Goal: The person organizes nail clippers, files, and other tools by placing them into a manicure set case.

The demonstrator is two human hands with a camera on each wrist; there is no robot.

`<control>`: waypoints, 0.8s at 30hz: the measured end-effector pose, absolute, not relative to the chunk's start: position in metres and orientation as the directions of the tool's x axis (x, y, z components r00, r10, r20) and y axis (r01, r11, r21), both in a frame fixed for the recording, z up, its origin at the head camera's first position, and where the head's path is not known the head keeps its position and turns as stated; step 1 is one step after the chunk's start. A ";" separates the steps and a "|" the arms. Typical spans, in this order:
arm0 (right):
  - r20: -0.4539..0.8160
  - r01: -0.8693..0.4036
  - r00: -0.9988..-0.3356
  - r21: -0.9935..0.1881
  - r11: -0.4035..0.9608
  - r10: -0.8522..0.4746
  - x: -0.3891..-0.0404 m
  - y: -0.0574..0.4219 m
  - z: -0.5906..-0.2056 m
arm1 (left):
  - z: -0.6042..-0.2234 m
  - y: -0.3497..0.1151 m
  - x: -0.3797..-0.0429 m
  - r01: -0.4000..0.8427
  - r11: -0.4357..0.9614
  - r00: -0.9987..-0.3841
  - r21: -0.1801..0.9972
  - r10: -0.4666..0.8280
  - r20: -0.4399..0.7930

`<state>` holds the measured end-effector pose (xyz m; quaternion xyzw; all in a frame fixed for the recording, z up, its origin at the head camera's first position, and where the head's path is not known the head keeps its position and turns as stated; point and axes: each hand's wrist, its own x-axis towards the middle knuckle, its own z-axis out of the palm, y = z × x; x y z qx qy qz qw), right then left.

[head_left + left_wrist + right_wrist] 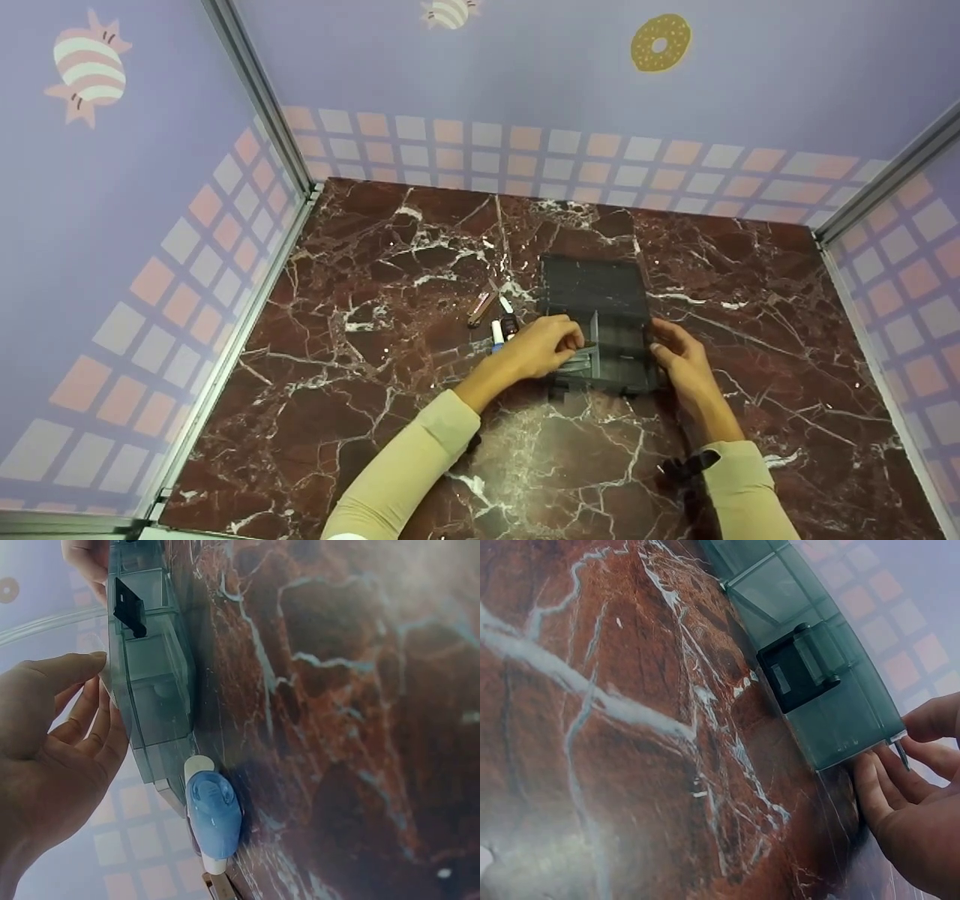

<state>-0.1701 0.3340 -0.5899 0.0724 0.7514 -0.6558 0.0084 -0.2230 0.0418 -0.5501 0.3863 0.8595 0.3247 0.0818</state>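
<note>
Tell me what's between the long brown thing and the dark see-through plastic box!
In the head view, a small dark item with a white tip. The left wrist view shows a small blue-and-white thing there too.

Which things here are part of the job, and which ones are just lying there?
Part of the job, it seems:
see-through box
left fingers, working at the box
right fingers, holding its corner

Looks like just lying there:
blue-and-white item
dark item with a white top
brown item
</note>
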 end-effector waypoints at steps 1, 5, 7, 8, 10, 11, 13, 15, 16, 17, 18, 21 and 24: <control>-0.108 0.121 -0.989 -0.984 0.132 0.098 -0.170 0.334 -0.590 | -0.550 0.041 -0.223 0.612 0.492 -0.689 0.620 0.716 0.112; -0.112 0.125 -0.988 -0.984 0.124 0.103 -0.171 0.334 -0.590 | -0.548 0.040 -0.222 0.606 0.491 -0.694 0.626 0.711 0.115; -0.114 0.126 -0.988 -0.985 0.118 0.100 -0.170 0.334 -0.590 | -0.546 0.038 -0.222 0.596 0.492 -0.698 0.635 0.708 0.108; -0.114 0.126 -0.988 -0.985 0.115 0.101 -0.170 0.334 -0.590 | -0.546 0.036 -0.221 0.590 0.493 -0.701 0.639 0.706 0.102; -0.114 0.125 -0.989 -0.986 0.114 0.097 -0.170 0.334 -0.591 | -0.545 0.034 -0.221 0.579 0.498 -0.706 0.646 0.702 0.092; -0.114 0.125 -0.989 -0.985 0.118 0.095 -0.170 0.335 -0.591 | -0.545 0.032 -0.221 0.575 0.498 -0.709 0.649 0.699 0.091; -0.113 0.123 -0.989 -0.985 0.118 0.092 -0.170 0.335 -0.591 | -0.544 0.028 -0.221 0.573 0.498 -0.712 0.651 0.696 0.094; -0.111 0.121 -0.990 -0.985 0.119 0.088 -0.170 0.334 -0.591 | -0.544 0.024 -0.222 0.571 0.497 -0.716 0.653 0.691 0.099; -0.109 0.119 -0.990 -0.985 0.124 0.084 -0.170 0.334 -0.591 | -0.543 0.022 -0.222 0.572 0.494 -0.716 0.655 0.690 0.104; -0.108 0.118 -0.991 -0.985 0.128 0.082 -0.170 0.334 -0.591 | -0.543 0.020 -0.223 0.570 0.492 -0.717 0.658 0.689 0.105; -0.106 0.116 -0.991 -0.984 0.132 0.078 -0.169 0.334 -0.591 | -0.543 0.017 -0.224 0.570 0.491 -0.717 0.658 0.689 0.107; -0.101 0.110 -0.992 -0.985 0.136 0.074 -0.169 0.334 -0.591 | -0.543 0.010 -0.228 0.563 0.494 -0.725 0.663 0.680 0.108; -0.099 0.108 -0.992 -0.986 0.128 0.077 -0.169 0.334 -0.591 | -0.542 0.002 -0.231 0.554 0.502 -0.737 0.665 0.667 0.110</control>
